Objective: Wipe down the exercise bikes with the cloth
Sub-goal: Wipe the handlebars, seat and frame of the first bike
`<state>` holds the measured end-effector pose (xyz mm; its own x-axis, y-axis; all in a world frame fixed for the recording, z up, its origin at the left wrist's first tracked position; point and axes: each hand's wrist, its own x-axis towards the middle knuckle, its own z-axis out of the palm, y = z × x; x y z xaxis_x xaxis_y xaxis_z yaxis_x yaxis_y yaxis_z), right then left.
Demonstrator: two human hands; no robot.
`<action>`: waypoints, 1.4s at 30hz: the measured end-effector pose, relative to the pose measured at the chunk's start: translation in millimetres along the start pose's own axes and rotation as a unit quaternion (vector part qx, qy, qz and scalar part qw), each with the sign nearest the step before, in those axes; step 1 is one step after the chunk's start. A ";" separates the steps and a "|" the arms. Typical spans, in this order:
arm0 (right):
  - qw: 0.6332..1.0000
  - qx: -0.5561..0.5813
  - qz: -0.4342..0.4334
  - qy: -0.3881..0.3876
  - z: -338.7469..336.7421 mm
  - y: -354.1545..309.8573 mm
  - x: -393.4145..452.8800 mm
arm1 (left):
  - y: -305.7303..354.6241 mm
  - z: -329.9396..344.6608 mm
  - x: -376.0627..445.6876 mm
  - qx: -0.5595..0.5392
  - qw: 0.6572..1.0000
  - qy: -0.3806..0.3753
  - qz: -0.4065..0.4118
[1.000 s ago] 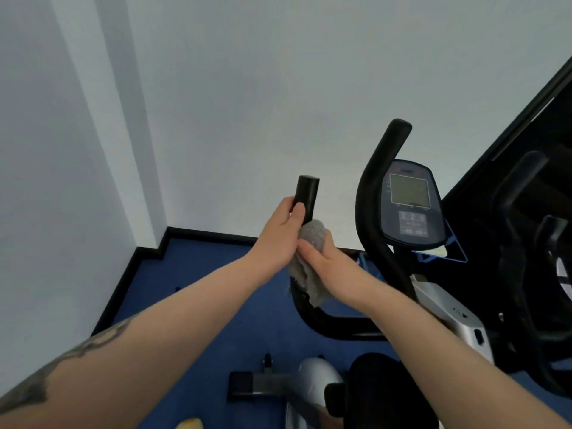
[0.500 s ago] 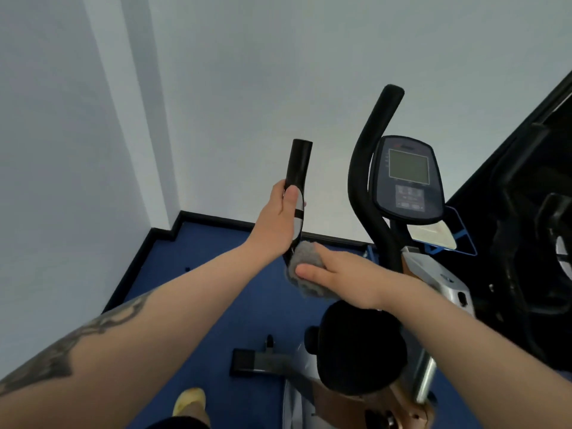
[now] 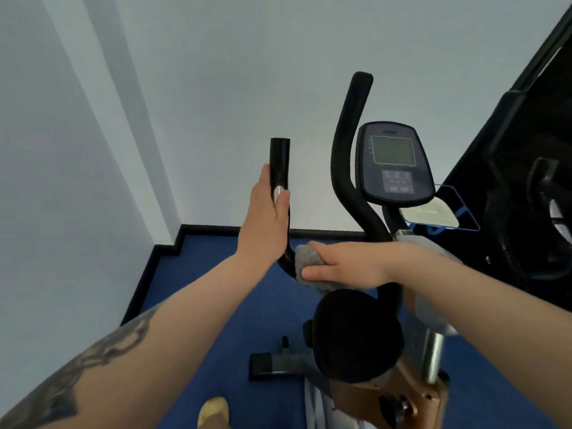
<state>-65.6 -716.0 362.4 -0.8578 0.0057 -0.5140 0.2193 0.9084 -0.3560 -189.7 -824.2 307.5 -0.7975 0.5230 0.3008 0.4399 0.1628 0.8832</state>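
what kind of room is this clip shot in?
Probably a small gym or fitness room. An exercise bike with a console and curved black handlebar stands on blue carpet, with more dark equipment beside it at the right.

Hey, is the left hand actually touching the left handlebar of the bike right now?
Touching. In the head view the left hand wraps the upright left handlebar, thumb lying across its front with no gap, while the right hand holds the cloth lower down.

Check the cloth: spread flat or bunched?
Bunched. The grey cloth sits wadded under the right hand, pressed against the left handlebar.
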 end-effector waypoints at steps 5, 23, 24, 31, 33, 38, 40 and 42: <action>0.998 0.004 0.011 0.068 10.8 -6.1 2.1 | 1.6 -12.3 8.3 0.195 0.970 0.001 0.145; 0.948 -0.101 0.130 0.271 38.8 -62.6 26.4 | -9.6 -34.7 86.7 0.238 0.794 -0.133 0.544; 0.950 -0.079 0.154 0.259 37.8 -65.6 33.7 | -12.7 -31.7 87.2 0.216 0.800 -0.123 0.546; 0.962 0.037 0.141 0.231 34.6 -49.7 1.9 | -31.0 -16.8 94.3 0.109 0.813 -0.073 0.567; 0.964 0.036 0.157 0.210 29.7 -53.7 11.2 | -33.0 -10.5 95.3 0.068 0.820 -0.051 0.567; 0.975 0.126 0.139 0.122 19.4 -38.1 0.1 | -40.3 -3.6 98.3 0.033 0.821 -0.030 0.569; 0.978 0.129 0.138 0.085 10.0 -26.8 -20.9 | -41.6 -4.2 97.6 0.040 0.822 -0.037 0.567; 0.985 0.066 0.140 0.080 10.0 -27.1 -18.7 | -40.1 -2.8 94.3 0.034 0.829 -0.030 0.558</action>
<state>-50.9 -744.9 373.9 -0.8146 0.3242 -0.4809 0.5080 0.7990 -0.3219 -283.7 -783.8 301.5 0.1427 0.4193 0.8965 0.9133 -0.4049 0.0440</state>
